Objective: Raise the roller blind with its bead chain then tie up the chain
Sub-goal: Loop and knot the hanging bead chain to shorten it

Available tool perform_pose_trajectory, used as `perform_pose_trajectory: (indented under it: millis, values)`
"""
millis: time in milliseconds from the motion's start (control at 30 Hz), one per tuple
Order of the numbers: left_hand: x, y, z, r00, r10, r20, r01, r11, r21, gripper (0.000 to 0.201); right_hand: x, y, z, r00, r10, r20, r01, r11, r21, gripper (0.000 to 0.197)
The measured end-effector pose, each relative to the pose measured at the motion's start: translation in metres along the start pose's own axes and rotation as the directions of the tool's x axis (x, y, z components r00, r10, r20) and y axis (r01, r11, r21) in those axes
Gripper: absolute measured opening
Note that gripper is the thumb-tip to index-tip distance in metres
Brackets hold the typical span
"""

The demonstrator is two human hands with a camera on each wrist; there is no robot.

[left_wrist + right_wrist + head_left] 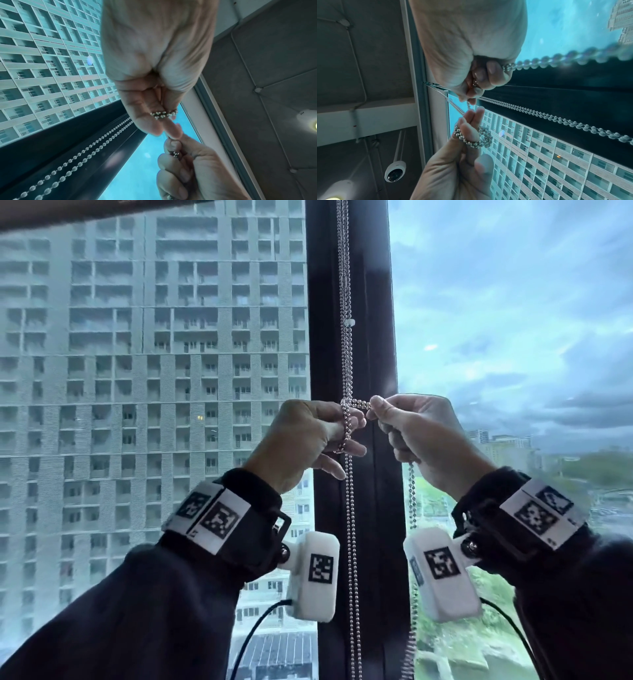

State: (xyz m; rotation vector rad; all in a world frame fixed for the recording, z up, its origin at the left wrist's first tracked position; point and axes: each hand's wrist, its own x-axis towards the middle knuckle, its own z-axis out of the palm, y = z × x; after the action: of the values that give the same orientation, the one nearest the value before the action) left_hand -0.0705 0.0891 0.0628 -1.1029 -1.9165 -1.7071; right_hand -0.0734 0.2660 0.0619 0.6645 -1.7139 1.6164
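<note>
The silver bead chain (346, 302) hangs as doubled strands in front of the dark window mullion (371, 302). My left hand (346, 433) holds it at chest height, with a coil of the chain (474, 138) wound round two fingers (471, 121). The same coil (163, 114) shows in the left wrist view. My right hand (375, 409) pinches a short stretch of chain (359, 404) just right of the crossing, and the slack (412, 498) trails down below its fist. The blind's dark bottom edge (85, 213) sits at the top of the left pane.
A white connector (350, 322) sits on the chain above my hands. Window glass lies close on both sides, with a tall apartment block (154, 371) outside. A dome camera (394, 171) and a lamp (314, 125) are on the ceiling.
</note>
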Motion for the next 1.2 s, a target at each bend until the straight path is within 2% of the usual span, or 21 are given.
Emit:
perform_pose_trajectory:
  millis: [100,200,233,300,367,433,500,633,767,867,967,1100,1200]
  values:
    - [0.002,-0.003,-0.001,0.999,-0.015,-0.049,0.015,1.000,-0.009,0.019,-0.003,0.001,-0.002,1.000,-0.027,0.010,0.027,0.999,-0.020,0.022]
    - [0.005,-0.004,0.003,0.995,-0.021,-0.093,0.021,1.000,-0.003,0.031,-0.008,0.002,0.002,0.986,-0.155,0.057,0.161,0.979,-0.127,0.013]
    - [0.005,-0.004,0.005,0.994,-0.030,-0.109,0.030,1.000,-0.001,0.032,-0.011,0.002,0.005,0.970,-0.225,0.093,0.239,0.954,-0.179,0.007]
    - [0.007,-0.001,0.008,0.987,-0.052,-0.149,0.054,0.999,0.005,0.031,-0.015,0.006,0.010,0.924,-0.344,0.168,0.380,0.878,-0.291,0.018]
    - [0.009,0.001,0.011,0.981,-0.073,-0.181,0.077,0.997,0.014,0.028,-0.015,0.010,0.013,0.898,-0.389,0.204,0.438,0.825,-0.357,0.023]
    - [0.011,0.003,0.015,0.974,-0.096,-0.204,0.097,0.995,-0.002,0.017,-0.015,0.014,0.017,0.890,-0.430,0.152,0.454,0.797,-0.399,0.021]
    - [0.011,0.003,0.020,0.966,-0.105,-0.236,0.103,0.994,-0.024,0.008,-0.014,0.018,0.020,0.881,-0.472,0.041,0.442,0.787,-0.431,0.020]
    - [0.014,0.001,0.027,0.951,-0.119,-0.284,0.108,0.993,-0.057,0.016,-0.013,0.029,0.026,0.881,-0.470,-0.056,0.385,0.780,-0.493,0.033]
    - [0.014,0.000,0.029,0.960,-0.167,-0.226,0.132,0.978,-0.161,0.021,-0.011,0.032,0.030,0.865,-0.472,-0.171,0.355,0.816,-0.457,0.034]
    - [0.016,0.001,0.028,0.962,-0.204,-0.183,0.141,0.940,-0.310,0.026,-0.009,0.028,0.034,0.869,-0.410,-0.275,0.301,0.881,-0.364,0.027]
    - [0.017,-0.001,0.026,0.951,-0.216,-0.222,0.128,0.926,-0.355,0.027,-0.008,0.025,0.038,0.884,-0.351,-0.310,0.260,0.918,-0.299,0.022]
    - [0.014,-0.002,0.018,0.942,-0.153,-0.299,0.043,0.938,-0.344,0.028,-0.001,0.027,0.028,0.877,-0.310,-0.368,0.186,0.924,-0.335,0.031]
    - [0.010,0.001,0.011,0.940,-0.123,-0.318,-0.023,0.907,-0.420,0.025,0.009,0.028,0.018,0.911,-0.257,-0.323,0.126,0.918,-0.376,0.031]
